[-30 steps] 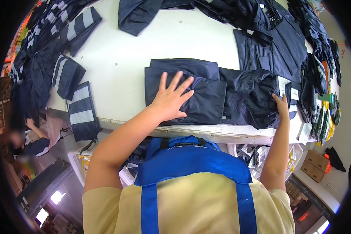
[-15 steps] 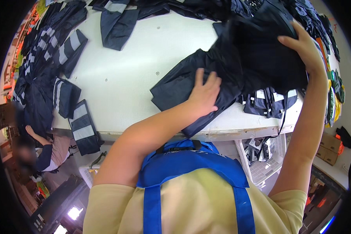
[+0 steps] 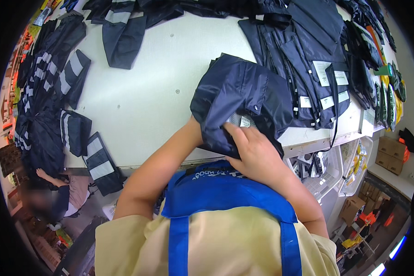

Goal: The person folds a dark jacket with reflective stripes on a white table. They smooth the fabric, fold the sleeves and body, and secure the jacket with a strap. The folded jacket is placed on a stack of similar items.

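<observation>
A dark navy jacket [image 3: 244,87] is bunched up near the table's front edge. It has a snap-buttoned flap, and grey mesh lining with a small white label shows at its opening. My right hand [image 3: 257,149] grips the fabric by that opening, the fingers at the lining and the thumb lower on the near side. On the bundle's left side my left hand [image 3: 197,129] disappears into or behind the cloth; only its wrist end shows, the fingers hidden. Just right of the jacket lies a row of folded navy garments [image 3: 303,78] with white tags and a black strap.
The white table [image 3: 147,101] carries dark garments with grey bands [image 3: 41,101] along its left side and more along the back. A striped piece [image 3: 101,161] overhangs the front-left edge. White baskets [image 3: 322,175] stand below at the right. Another person [image 3: 55,193] is at the left.
My right hand has come down and inward from the far right. The jacket, spread out before, is now gathered in front of me, uncovering the tagged garments. My left hand has slipped under cloth.
</observation>
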{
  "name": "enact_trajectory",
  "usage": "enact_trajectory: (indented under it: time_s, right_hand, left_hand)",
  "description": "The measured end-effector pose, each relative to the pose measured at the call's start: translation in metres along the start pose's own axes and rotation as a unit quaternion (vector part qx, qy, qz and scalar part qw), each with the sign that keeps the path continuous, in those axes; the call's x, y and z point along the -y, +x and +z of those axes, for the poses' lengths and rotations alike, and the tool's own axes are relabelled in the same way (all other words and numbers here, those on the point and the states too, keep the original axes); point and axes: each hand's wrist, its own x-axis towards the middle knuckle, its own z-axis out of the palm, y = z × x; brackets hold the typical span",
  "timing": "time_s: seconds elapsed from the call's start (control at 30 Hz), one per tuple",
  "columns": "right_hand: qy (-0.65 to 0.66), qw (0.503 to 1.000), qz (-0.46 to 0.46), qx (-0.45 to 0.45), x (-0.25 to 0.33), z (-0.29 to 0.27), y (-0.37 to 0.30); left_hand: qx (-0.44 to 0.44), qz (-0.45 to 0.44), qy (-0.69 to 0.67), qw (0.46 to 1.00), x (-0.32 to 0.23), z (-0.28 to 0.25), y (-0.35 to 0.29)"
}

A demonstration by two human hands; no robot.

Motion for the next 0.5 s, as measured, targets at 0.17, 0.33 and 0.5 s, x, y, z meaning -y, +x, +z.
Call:
enact_trajectory:
  time_s: [0.17, 0.33, 0.5]
  right_hand:
    - [0.072, 0.996, 0.022, 0.044, -0.016, 0.074, -0.024]
    - [0.144, 0.981, -0.026, 0.126, -0.001, 0.069, -0.012]
    - [0.317, 0.937, -0.102, -0.106, -0.059, 0.025, -0.01]
  left_hand:
    - [-0.145, -0.21, -0.3, 0.919, 0.029, -0.014, -0.11]
    - [-0.168, -0.06, -0.163, 0.97, -0.009, -0.022, -0.083]
    - [-0.193, 0.117, -0.089, 0.97, 0.0, -0.017, -0.105]
